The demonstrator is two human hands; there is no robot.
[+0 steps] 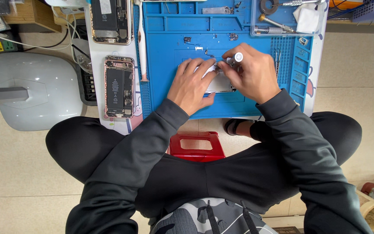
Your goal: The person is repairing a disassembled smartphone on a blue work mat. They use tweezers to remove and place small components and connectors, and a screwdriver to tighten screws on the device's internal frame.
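We count two opened phones (119,86) beside one blue mat (165,65), one red stool (197,147), and two hands (191,84) working.

My left hand (192,85) lies palm down, fingers spread forward and pressed flat, thumb tucked toward my body. My right hand (253,71) is curled in a pinch, its fingertips (227,63) bunched close against the left fingertips. Both forearms, in dark sleeves, angle inward from my elbows, wrists slightly bent.
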